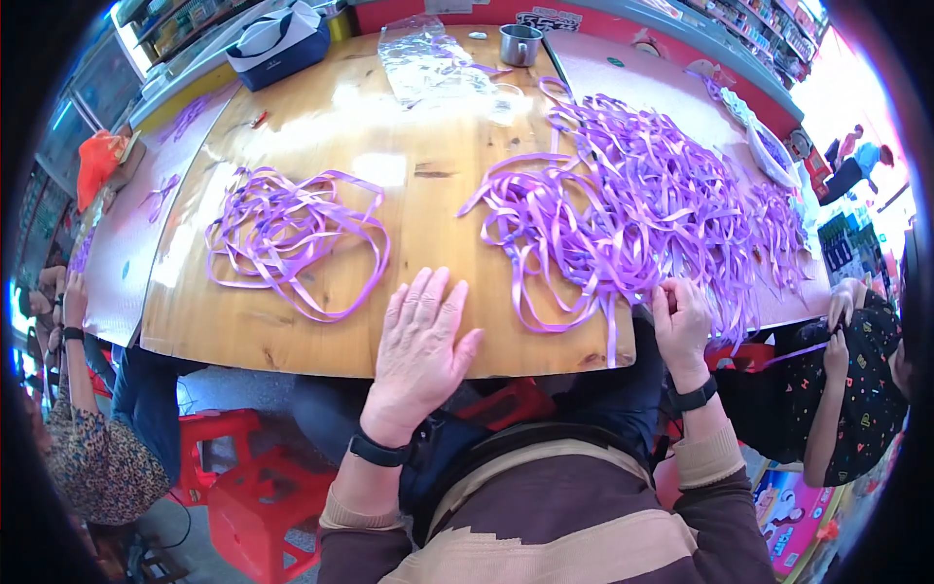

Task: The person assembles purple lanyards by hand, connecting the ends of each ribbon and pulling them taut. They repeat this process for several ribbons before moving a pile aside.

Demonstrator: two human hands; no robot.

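Observation:
My left hand (420, 336) lies flat at the front edge of the wooden table, fingers stretched out and nothing in its grasp. Just beyond it, to the left, is a loose tangle of purple ribbons (336, 313). My right hand (681, 326) is closed, with its curled fingers at the near edge of a big heap of purple ribbons (671, 185). Ribbon strands run close to its fingertips, but whether any is pinched there is hidden. A looser part of the heap (535, 229) spreads left across the wood, and one ribbon end hangs over the front edge.
Farther back are a clear plastic bag (418, 63), a metal mug (520, 46) and a dark blue and white bag (280, 49). Red stools (258, 506) stand below at left. Co-workers sit at both sides, one in a dark patterned shirt (861, 389) at right.

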